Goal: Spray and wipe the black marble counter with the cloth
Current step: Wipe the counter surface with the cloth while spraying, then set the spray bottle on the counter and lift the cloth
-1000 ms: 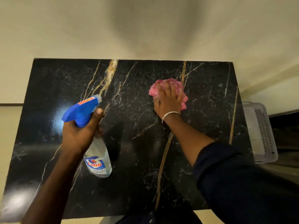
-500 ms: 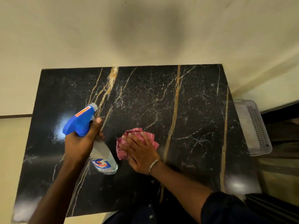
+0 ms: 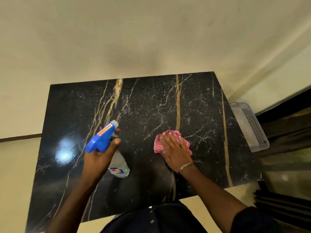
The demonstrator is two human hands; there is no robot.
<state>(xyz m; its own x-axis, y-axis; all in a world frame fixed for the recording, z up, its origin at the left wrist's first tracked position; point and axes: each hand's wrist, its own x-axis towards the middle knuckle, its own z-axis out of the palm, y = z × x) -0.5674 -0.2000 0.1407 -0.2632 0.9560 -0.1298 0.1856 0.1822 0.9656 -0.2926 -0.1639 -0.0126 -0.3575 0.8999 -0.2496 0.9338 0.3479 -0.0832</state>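
Note:
The black marble counter (image 3: 148, 105) with gold and white veins fills the middle of the view. My left hand (image 3: 99, 157) grips a clear spray bottle (image 3: 118, 163) with a blue trigger head, held above the counter's left half. My right hand (image 3: 175, 150) lies flat with straight fingers on a crumpled pink cloth (image 3: 159, 142), pressing it onto the counter right of centre. The cloth is partly hidden under the hand.
A cream wall rises behind the counter. A grey perforated plastic tray (image 3: 250, 125) sits off the counter's right edge. A bright light reflection (image 3: 65, 148) shows on the counter's left side. Dark furniture stands at the far right.
My right hand slid the cloth from the far right toward me and to the left, then back to the right of centre. My left hand kept the bottle near the same spot.

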